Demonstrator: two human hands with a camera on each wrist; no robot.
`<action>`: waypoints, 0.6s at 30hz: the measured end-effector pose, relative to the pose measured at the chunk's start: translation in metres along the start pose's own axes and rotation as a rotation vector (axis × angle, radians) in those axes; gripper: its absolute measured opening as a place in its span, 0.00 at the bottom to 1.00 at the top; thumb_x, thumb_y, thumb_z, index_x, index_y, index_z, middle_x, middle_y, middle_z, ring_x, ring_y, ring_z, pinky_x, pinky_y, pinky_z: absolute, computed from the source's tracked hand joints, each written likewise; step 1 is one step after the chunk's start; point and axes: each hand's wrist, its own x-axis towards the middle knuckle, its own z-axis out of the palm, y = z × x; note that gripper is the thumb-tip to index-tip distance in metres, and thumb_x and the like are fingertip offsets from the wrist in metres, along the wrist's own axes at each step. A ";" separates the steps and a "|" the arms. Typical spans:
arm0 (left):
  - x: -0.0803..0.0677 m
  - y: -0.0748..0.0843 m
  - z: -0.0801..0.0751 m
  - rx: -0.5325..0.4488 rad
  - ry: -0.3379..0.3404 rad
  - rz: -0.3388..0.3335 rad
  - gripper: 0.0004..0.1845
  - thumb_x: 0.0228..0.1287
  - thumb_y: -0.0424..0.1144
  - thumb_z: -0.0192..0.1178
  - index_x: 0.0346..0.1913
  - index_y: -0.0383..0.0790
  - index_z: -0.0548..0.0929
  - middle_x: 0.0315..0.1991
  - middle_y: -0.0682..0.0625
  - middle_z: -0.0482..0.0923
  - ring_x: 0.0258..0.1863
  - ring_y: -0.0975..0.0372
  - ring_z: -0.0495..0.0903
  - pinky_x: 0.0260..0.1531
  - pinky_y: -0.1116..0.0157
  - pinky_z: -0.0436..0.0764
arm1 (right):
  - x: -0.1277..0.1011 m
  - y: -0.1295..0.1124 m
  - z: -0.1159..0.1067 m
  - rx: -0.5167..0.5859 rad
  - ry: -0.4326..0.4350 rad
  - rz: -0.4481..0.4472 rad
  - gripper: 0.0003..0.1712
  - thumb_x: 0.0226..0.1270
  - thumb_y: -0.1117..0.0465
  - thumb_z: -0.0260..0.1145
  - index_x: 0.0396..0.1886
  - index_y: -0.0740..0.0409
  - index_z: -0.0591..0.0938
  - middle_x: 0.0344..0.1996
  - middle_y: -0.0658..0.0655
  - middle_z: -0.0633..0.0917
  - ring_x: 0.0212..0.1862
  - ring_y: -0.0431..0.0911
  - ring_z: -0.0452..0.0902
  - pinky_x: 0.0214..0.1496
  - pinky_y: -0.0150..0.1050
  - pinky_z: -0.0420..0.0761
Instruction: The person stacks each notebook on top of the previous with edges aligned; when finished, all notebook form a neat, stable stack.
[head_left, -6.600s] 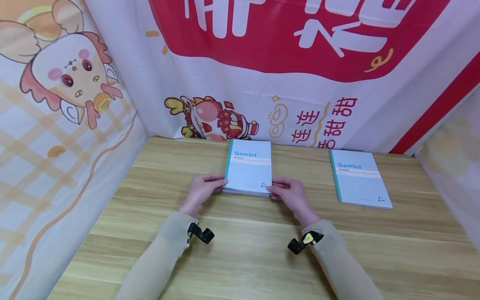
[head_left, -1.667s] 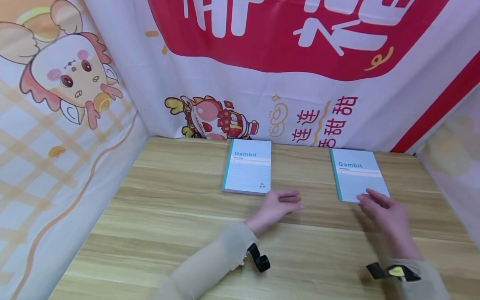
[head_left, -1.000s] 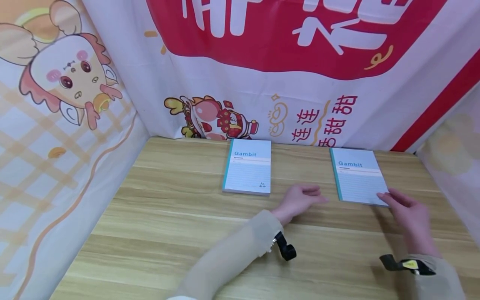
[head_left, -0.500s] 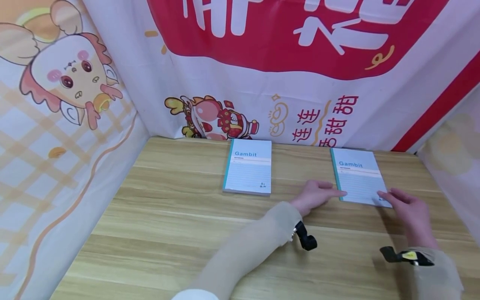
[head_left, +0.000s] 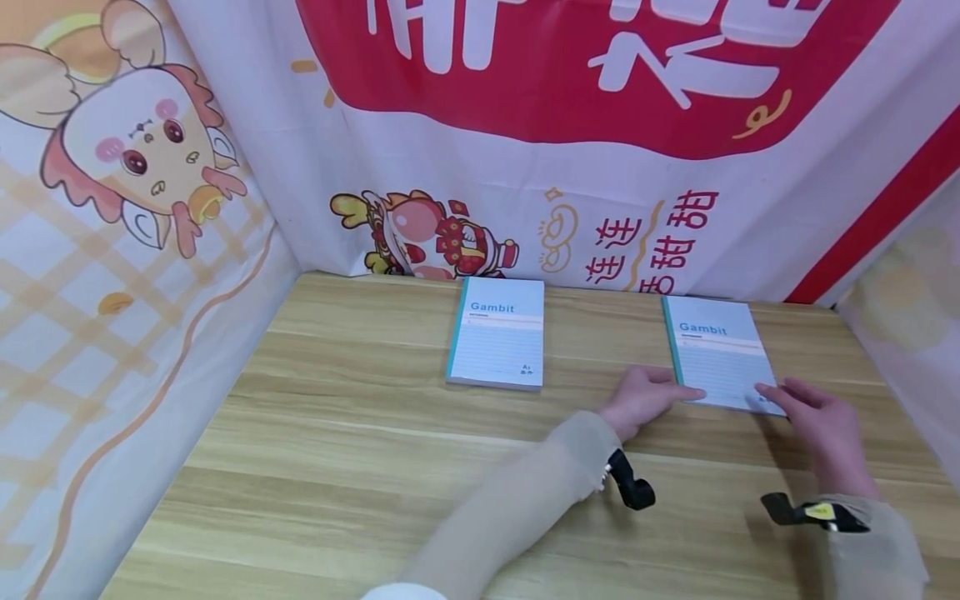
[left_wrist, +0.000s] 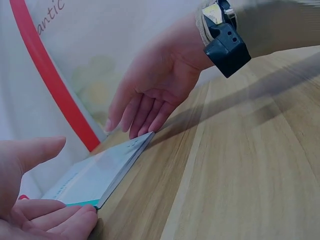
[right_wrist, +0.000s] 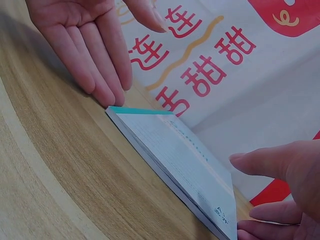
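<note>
Two pale blue "Gambit" notebooks with teal spines lie flat on the table. At the right notebook, my left hand is by the lower spine. Its fingers touch the spine edge in the left wrist view, with the thumb raised above the cover. On the opposite side, my right hand has its fingers along the lower right edge. In the right wrist view, that thumb hovers over the cover, apart from it. The other notebook, thicker at its front edge, lies to the left, with neither hand on it.
The wooden table ends at a hanging printed cloth close behind both notebooks. A cartoon-printed cloth borders the left side. Black wrist cameras are strapped over both sleeves.
Both hands have moved from the left notebook to the right one. Over the last second my left hand slid right until it met the spine; my right hand stayed nearly still.
</note>
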 end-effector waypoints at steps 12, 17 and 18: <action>-0.004 -0.004 -0.005 -0.041 -0.021 -0.002 0.29 0.54 0.45 0.78 0.59 0.42 0.84 0.43 0.57 0.85 0.40 0.67 0.82 0.49 0.65 0.82 | -0.003 -0.003 -0.002 -0.029 -0.042 -0.020 0.60 0.65 0.26 0.60 0.82 0.56 0.50 0.78 0.71 0.53 0.71 0.68 0.53 0.66 0.69 0.63; -0.008 0.000 -0.009 -0.079 -0.057 -0.020 0.22 0.57 0.42 0.77 0.54 0.41 0.86 0.34 0.56 0.86 0.33 0.65 0.85 0.44 0.65 0.84 | -0.001 0.000 -0.005 -0.019 -0.050 -0.001 0.60 0.65 0.26 0.61 0.82 0.56 0.50 0.78 0.71 0.53 0.71 0.67 0.54 0.67 0.69 0.62; -0.008 0.000 -0.009 -0.084 -0.062 -0.023 0.19 0.58 0.41 0.77 0.51 0.42 0.87 0.32 0.57 0.86 0.33 0.65 0.85 0.43 0.65 0.84 | 0.000 0.001 -0.005 -0.019 -0.047 0.007 0.61 0.64 0.26 0.61 0.82 0.56 0.50 0.78 0.71 0.53 0.70 0.67 0.55 0.67 0.69 0.63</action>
